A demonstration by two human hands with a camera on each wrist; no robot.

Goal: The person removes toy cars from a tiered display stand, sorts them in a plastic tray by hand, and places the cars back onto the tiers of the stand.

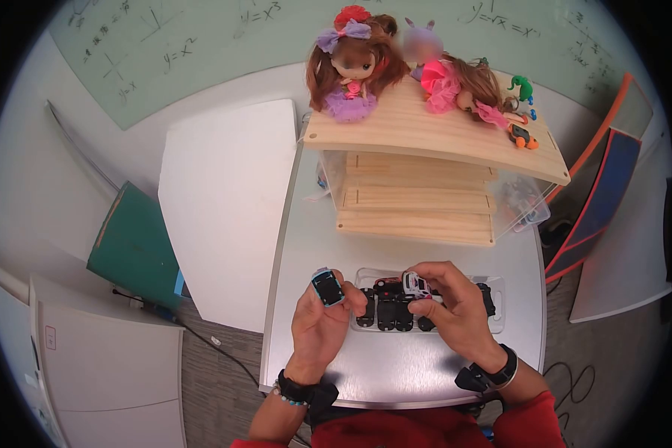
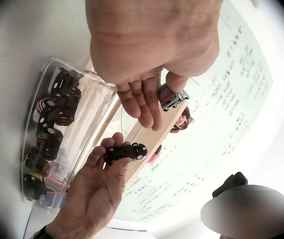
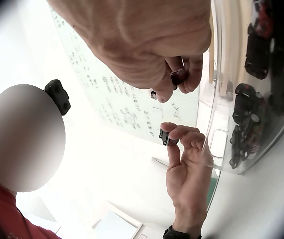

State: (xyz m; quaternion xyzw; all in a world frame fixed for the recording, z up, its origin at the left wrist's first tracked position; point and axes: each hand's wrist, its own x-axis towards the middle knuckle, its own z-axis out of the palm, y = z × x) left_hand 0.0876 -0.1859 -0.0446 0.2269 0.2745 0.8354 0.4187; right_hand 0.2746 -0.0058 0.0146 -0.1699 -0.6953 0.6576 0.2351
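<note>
My left hand (image 1: pixel 319 328) pinches a small light-blue toy car (image 1: pixel 327 287), its black underside facing up in the head view. A white toy car with dark and reddish markings (image 1: pixel 415 285) is held between the thumb and fingers of my right hand (image 1: pixel 459 310), over a clear plastic tray (image 1: pixel 498 322). Several toy cars lie in the tray, many showing black undersides (image 1: pixel 387 312). In the left wrist view, the left hand (image 2: pixel 152 55) holds its car (image 2: pixel 172 97) near the fingertips, apart from the right hand's car (image 2: pixel 126 153).
A wooden shelf unit (image 1: pixel 425 134) stands behind the tray on the metallic table (image 1: pixel 396 373), with two dolls and small figures on top. Clear bins (image 1: pixel 526 203) sit beside its lower boards. A white panel (image 1: pixel 228 216) leans at the left, near a green box (image 1: pixel 134 239).
</note>
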